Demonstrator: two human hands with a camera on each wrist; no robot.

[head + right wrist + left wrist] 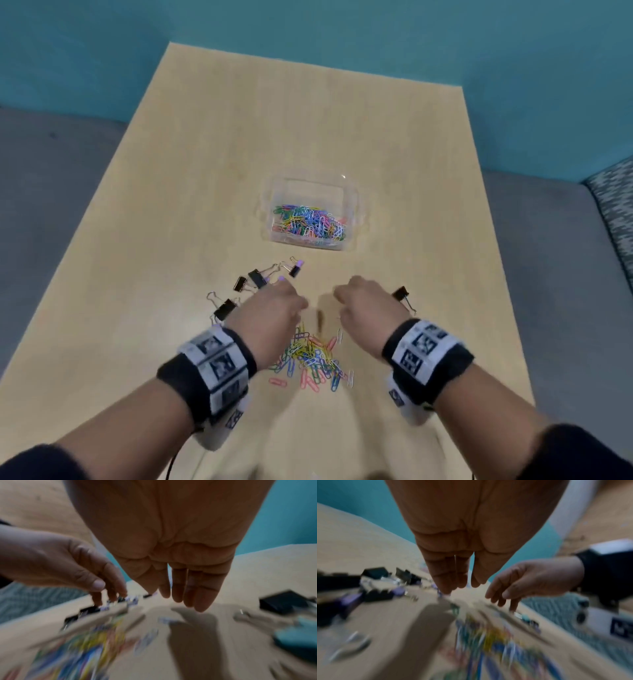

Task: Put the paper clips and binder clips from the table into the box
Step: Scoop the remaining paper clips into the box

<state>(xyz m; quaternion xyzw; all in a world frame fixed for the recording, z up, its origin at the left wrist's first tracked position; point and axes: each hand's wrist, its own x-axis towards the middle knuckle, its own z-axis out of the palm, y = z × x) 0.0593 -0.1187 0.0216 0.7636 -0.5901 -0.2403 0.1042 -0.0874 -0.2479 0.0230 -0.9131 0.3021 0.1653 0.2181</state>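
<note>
Left hand (274,313) fingers (448,577) straight, close together, holding nothing; right hand (368,310) fingers (190,588) likewise straight, empty; both palms down above surface (171,222), over loose paper clips (313,359); binder clips (255,279) just beyond left hand; box (310,212) farther off, part-filled.

Coloured paper clips (310,359) heaped on table; clear box (310,214) part-filled; black binder clips (257,278) scattered.
</note>
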